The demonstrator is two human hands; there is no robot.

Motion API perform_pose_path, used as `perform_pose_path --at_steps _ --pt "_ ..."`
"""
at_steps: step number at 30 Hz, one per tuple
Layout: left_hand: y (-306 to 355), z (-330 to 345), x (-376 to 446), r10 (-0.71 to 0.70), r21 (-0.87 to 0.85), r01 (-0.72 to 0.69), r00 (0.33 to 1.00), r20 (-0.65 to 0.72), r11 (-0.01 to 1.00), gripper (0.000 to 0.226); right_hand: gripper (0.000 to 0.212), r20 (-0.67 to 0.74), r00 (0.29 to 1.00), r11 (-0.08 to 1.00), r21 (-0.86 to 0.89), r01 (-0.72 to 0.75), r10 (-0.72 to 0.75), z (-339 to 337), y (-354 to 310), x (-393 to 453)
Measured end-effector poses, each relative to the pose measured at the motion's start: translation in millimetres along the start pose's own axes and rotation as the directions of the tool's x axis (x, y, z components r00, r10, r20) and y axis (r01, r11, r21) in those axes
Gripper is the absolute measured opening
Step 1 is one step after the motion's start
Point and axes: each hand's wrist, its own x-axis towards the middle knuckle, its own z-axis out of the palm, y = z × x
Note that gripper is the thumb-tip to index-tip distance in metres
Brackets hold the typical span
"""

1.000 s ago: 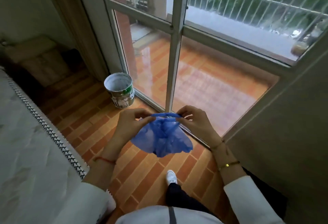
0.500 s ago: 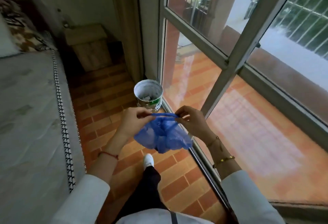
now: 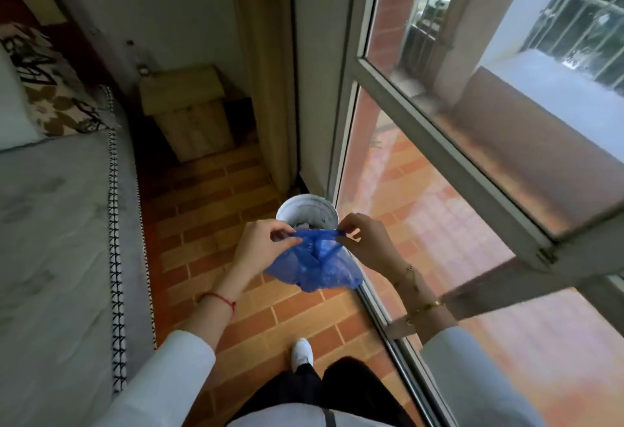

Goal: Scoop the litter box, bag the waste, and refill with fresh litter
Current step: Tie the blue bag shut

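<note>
A blue plastic bag (image 3: 315,266) hangs in front of me at about waist height. My left hand (image 3: 261,244) pinches the left side of its top edge and my right hand (image 3: 363,240) pinches the right side, with the rim stretched between them. Just beyond the bag a white round bucket (image 3: 305,212) stands on the brick floor by the door frame; its inside holds something grey. No litter box is in view.
A mattress (image 3: 60,257) runs along my left. A cardboard box (image 3: 189,112) sits at the far end of the narrow brick floor (image 3: 216,247). On my right, glass doors (image 3: 439,142) on a floor track face a tiled balcony.
I have walked toward the bucket and turned left, so it now sits right behind the bag. Both hands keep pinching the bag's top edge.
</note>
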Motion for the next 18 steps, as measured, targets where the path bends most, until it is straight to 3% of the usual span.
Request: perform_pose_path --at_steps 18 --pt "-100.1 42.5 264.2 -0.276 -0.034 0.277 0.96 0.047 0.96 0.016 0.013 0.254 0.959 0.99 -0.096 -0.107 0.129 69.1 122.5 276.2"
